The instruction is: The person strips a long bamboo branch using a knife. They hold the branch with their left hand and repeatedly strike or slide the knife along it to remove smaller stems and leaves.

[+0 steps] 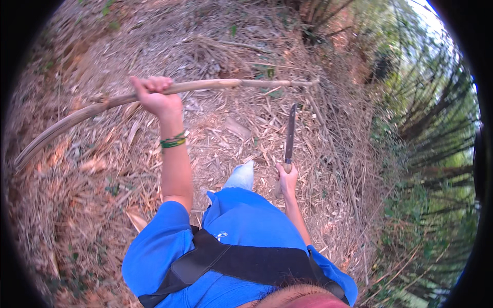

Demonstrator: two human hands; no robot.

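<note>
My left hand (159,98) is raised out ahead, its fingers wrapped round a long dry pole (210,84) that looks like bamboo. The pole lies crosswise, with its thicker end reaching down to the far left and its thin end to the right of centre. A green and yellow band circles my left wrist. Lower and to the right, my right hand (287,177) grips a machete (291,133) by its light handle. The dark blade points away from me, its tip a little below the pole's thin end and apart from it.
Dry leaves and stalks (221,133) cover the ground. Loose thin sticks (236,46) lie farther ahead. On the right, a bank of dry twigs (354,149) rises toward green bamboo stems (436,118). My light trouser leg (240,176) shows below the blue shirt.
</note>
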